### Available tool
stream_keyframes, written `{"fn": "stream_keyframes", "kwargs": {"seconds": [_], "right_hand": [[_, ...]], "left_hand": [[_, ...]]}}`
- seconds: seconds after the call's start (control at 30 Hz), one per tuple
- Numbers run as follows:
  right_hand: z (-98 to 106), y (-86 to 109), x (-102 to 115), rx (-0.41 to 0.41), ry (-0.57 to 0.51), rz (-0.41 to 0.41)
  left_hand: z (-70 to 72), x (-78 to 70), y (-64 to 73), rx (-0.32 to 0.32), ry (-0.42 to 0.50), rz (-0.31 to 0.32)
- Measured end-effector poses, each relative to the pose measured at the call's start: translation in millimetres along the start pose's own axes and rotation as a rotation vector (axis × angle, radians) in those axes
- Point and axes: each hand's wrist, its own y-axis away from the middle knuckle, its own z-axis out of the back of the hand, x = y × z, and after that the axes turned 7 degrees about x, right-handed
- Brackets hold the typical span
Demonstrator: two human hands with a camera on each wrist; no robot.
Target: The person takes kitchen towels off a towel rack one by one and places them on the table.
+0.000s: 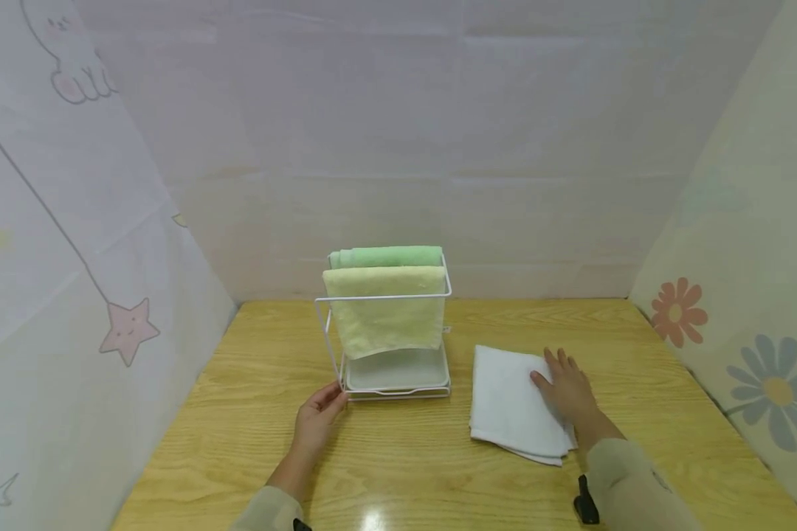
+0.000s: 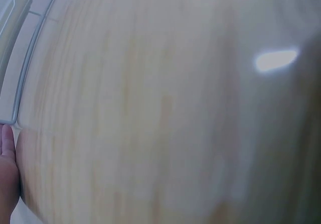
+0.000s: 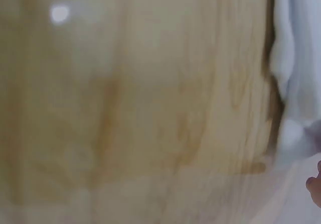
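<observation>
In the head view, a white wire rack [image 1: 385, 298] stands on the table with a yellow towel [image 1: 388, 317] hung over its front and a green towel [image 1: 388, 257] behind. My left hand [image 1: 319, 420] pinches the rack's lower front left corner between thumb and fingers. The left wrist view catches that hand [image 2: 7, 176] at its left edge, against the wire corner. To the right lies a folded white towel [image 1: 508, 402], flat on the table. My right hand [image 1: 567, 394] rests on its right side with fingers spread. Only a bit of the right hand [image 3: 316, 186] appears in the right wrist view.
A white tray [image 1: 398, 370] sits in the base of the rack. The wooden table [image 1: 405, 457] is bounded by a pale cloth backdrop [image 1: 398, 147] behind and by printed cloth on both sides.
</observation>
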Motion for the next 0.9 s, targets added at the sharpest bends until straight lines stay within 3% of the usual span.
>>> {"fn": "stream_keyframes", "kwargs": {"seconds": [0.17,0.33,0.7,0.9], "right_hand": [[-4.3,21.3,29.3,-0.086,-0.006,0.089],[-20.4,44.8,55.7,-0.061,0.052,0.111],[-61.9,74.4,104.6,0.003,0.050,-0.005],[-71.5,76.1,110.7,0.034,0.067,-0.025]], "left_hand": [[0.6,-0.2,-1.5,-0.001,0.008,0.005],[-0.8,-2.0,0.3,-0.014,0.025,0.007],[-0.9,0.9,-1.2,-0.020,0.036,0.008],[-1.4,1.4,0.3,-0.020,0.016,-0.001]]}}
